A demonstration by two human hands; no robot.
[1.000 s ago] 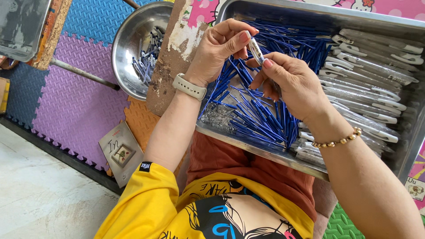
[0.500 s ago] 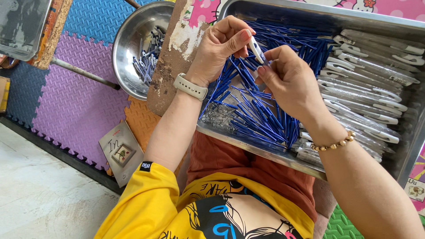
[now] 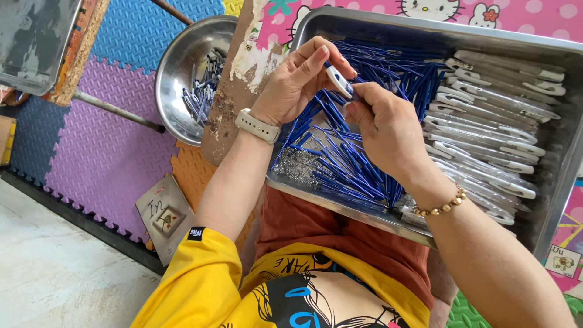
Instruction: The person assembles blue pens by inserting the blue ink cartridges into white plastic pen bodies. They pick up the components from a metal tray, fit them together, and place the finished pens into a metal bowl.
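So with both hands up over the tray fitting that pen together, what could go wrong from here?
1. The left hand and right hand pinch a small white pen piece by the fingertips; if it slips, it may drop among the loose blue refills and be hard to find.
2. The metal tray seems to rest on the lap, its near edge overhanging; a knee shift might tip it.

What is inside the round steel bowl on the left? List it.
The round steel bowl holds a small heap of finished pens, blue with clear and white parts, lying against its right wall. A worn board covers the bowl's right rim, hiding anything there.
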